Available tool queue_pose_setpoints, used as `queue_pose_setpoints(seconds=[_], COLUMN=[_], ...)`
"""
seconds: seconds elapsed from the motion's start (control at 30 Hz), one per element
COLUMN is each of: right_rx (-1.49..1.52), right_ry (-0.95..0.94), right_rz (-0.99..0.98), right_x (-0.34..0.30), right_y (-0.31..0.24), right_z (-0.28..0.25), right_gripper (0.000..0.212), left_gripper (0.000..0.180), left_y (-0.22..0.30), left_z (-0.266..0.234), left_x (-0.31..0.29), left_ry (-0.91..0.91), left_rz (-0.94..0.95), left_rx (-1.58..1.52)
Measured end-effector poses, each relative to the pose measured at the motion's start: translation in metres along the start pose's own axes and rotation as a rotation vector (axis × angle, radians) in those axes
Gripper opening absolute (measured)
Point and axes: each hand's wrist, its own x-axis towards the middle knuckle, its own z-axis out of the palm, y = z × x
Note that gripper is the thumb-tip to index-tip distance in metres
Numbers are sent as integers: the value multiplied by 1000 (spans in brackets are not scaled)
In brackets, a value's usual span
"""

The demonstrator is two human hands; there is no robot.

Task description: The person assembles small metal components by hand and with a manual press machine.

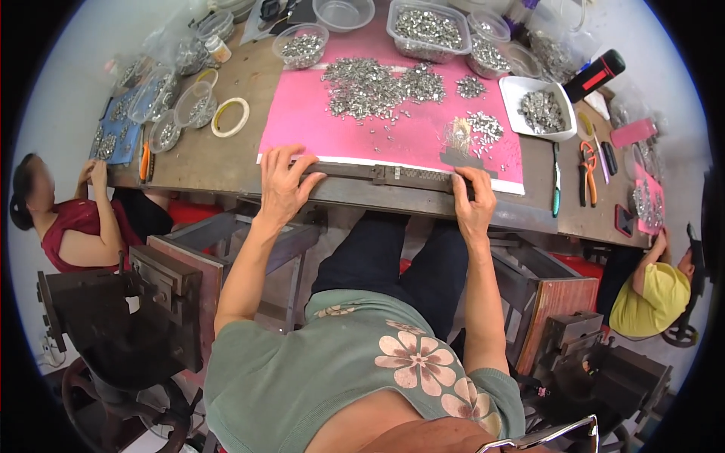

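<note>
A long dark metal bar (pixel 351 172) lies along the front edge of the pink sheet (pixel 294 121), with a row of small slots or pieces in its right half. My left hand (pixel 283 185) grips its left end, the thumb on the near side and the fingers over the far side. At the other end my right hand (pixel 474 198) pinches the bar between thumb and fingers. Beyond it, a wide heap of small silvery metal parts (pixel 362 89) covers the sheet. A smaller pile of bright short pieces (pixel 485 128) sits nearer my right hand.
Clear tubs of metal parts (pixel 427 34) and a white tray (pixel 507 90) stand behind. Orange pliers (pixel 587 174), a toothbrush (pixel 556 180) and a dark bottle (pixel 596 74) lie rightward. A tape roll (pixel 230 117) is leftward. Co-workers sit at left (pixel 83 219) and right (pixel 653 298).
</note>
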Motion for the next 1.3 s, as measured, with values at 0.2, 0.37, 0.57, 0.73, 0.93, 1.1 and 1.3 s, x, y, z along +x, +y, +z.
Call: queue_pose_setpoints(seconds=[0.2, 0.37, 0.57, 0.73, 0.93, 1.1, 1.3], right_rx=[-10, -46, -119, 277, 209, 153, -29], right_ry=[39, 119, 84, 118, 118, 5, -119], right_rz=[36, 60, 97, 337, 189, 151, 43], right_x=[-1, -1, -26, -32, -32, -28, 52], right_y=[4, 2, 7, 5, -7, -12, 10], right_z=[4, 2, -11, -14, -7, -17, 12], right_gripper=[10, 21, 17, 9, 6, 12, 7], left_gripper=[50, 33, 39, 37, 34, 24, 27], left_y=[72, 129, 130, 137, 143, 155, 156], left_z=[-29, 59, 90, 93, 97, 93, 88], left_x=[30, 75, 56, 42, 42, 32, 38], left_ry=[-10, -41, 8, 60, 61, 8, 63], left_rz=[-70, 239, 144, 42, 28, -45, -66], left_rx=[-577, -555, -367, -352, -358, -428, -436])
